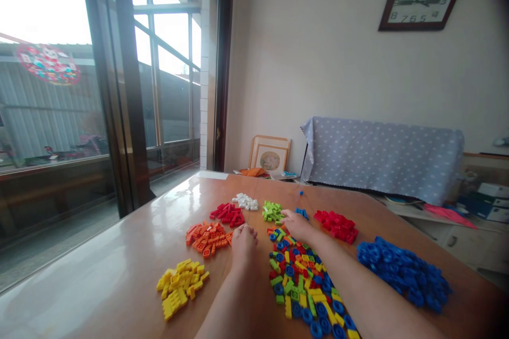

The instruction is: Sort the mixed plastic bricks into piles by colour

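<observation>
My left hand is closed, with its fingers curled together at the right edge of a pile of orange bricks. Whatever it may hold is too small to make out. My right hand reaches to the right edge of a lime green brick pile, its fingers pressed together; anything in them is hidden. Below that hand spreads a mixed heap of yellow, green, red, orange and blue pieces, partly covered by my right forearm. A few small blue bricks lie just beyond my right hand.
Sorted piles stand around the wooden table: yellow bricks, dark red bricks, white bricks, red pieces and blue pieces. One blue piece lies alone near the far edge.
</observation>
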Tool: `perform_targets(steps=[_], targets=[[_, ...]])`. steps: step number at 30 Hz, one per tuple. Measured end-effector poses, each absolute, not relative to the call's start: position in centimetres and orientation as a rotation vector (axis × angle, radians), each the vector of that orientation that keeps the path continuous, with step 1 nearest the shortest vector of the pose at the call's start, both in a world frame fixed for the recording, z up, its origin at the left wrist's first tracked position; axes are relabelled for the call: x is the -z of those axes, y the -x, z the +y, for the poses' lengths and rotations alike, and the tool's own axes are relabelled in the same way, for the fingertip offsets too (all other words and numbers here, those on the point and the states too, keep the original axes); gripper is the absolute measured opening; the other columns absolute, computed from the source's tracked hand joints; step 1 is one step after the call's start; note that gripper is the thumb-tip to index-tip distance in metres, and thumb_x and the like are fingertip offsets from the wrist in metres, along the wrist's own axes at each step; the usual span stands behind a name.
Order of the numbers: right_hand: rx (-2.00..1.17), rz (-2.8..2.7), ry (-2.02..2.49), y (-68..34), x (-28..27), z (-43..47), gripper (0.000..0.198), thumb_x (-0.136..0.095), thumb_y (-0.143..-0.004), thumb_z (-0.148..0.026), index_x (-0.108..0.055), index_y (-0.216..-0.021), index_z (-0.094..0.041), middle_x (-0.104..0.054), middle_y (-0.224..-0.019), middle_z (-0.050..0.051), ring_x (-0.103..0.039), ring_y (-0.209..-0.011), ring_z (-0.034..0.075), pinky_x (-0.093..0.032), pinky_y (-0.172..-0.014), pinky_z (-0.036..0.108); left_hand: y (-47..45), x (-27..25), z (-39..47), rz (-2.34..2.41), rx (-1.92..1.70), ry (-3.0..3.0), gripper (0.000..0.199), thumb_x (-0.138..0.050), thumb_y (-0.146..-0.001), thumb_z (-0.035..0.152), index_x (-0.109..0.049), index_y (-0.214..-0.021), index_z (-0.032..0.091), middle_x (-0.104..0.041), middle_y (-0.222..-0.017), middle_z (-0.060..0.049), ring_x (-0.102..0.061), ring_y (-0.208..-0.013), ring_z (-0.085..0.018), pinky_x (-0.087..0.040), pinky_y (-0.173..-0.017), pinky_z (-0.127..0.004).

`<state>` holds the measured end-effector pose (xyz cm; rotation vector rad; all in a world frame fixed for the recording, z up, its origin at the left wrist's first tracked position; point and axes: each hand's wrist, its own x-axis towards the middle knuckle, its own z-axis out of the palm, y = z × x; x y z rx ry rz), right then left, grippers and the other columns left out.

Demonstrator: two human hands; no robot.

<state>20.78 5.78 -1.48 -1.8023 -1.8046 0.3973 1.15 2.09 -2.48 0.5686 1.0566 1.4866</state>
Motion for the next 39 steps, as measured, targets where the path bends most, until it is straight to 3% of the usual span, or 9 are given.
perform_targets(steps=[5, 11, 19, 25, 33, 39], targets=[[-0.346, -1.966, 1.781, -19.0, 1.0, 4.6, 0.031, -0.052, -0.087, -0.031, -0.076, -0.107, -0.026, -0.076, -0.111, 0.005, -0.064, -0.108, 0.023, -0.044, -0.095, 0.032, -1.2, 2.7, 2.3, 1.064, -1.472, -0.567, 0.02, -0.063, -0.073, 0.029, -0.053, -0.088, 0.021, -0.058, -0.076, -0.001, -0.064, -0.069, -0.015, -0.048, -0.064, -0.027], [-0.319, -2.104, 1.754, -17.2, 0.7, 2.6, 0.028, -0.057, -0.085, -0.032, -0.079, -0.102, -0.032, -0.075, -0.116, 0.002, -0.06, -0.115, 0.025, -0.04, -0.1, 0.033, -1.3, 2.9, 2.3, 1.065, -1.456, -0.576, 0.019, -0.065, -0.072, 0.03, -0.051, -0.081, 0.021, -0.055, -0.07, 0.001, -0.061, -0.065, -0.015, -0.047, -0.062, -0.026], [-0.31, -2.249, 1.583, -17.4, 0.3, -0.7, 0.034, -0.05, -0.088, -0.025, -0.077, -0.108, -0.028, -0.076, -0.114, 0.003, -0.064, -0.11, 0.023, -0.043, -0.098, 0.032, -1.5, 2.4, 1.8, 1.062, -1.448, -0.591, 0.014, -0.06, -0.077, 0.029, -0.054, -0.084, 0.02, -0.058, -0.076, -0.001, -0.06, -0.07, -0.014, -0.045, -0.067, -0.026], [-0.422, -1.925, 1.598, -19.6, 0.3, -0.2, 0.036, -0.047, -0.09, -0.024, -0.075, -0.113, -0.023, -0.075, -0.116, 0.006, -0.067, -0.109, 0.022, -0.048, -0.095, 0.031, -1.7, 1.9, 1.4, 1.081, -1.423, -0.592, 0.017, -0.06, -0.076, 0.03, -0.055, -0.088, 0.02, -0.059, -0.077, 0.0, -0.059, -0.07, -0.015, -0.045, -0.069, -0.028], [-0.442, -2.051, 1.642, -18.5, 0.8, 1.7, 0.048, -0.049, -0.089, -0.024, -0.062, -0.136, -0.024, -0.069, -0.131, 0.008, -0.063, -0.119, 0.024, -0.045, -0.1, 0.032, -1.7, 1.7, 1.3, 1.084, -1.41, -0.605, 0.014, -0.059, -0.076, 0.029, -0.055, -0.084, 0.019, -0.057, -0.074, 0.0, -0.058, -0.069, -0.014, -0.042, -0.067, -0.026], [-0.41, -1.854, 1.746, -18.8, 0.5, 2.7, 0.043, -0.043, -0.09, -0.026, -0.065, -0.127, -0.023, -0.076, -0.106, 0.005, -0.067, -0.102, 0.021, -0.047, -0.088, 0.028, -1.7, 1.8, 1.3, 1.084, -1.413, -0.59, 0.017, -0.061, -0.075, 0.031, -0.055, -0.085, 0.019, -0.059, -0.076, -0.002, -0.059, -0.071, -0.016, -0.043, -0.067, -0.027]])
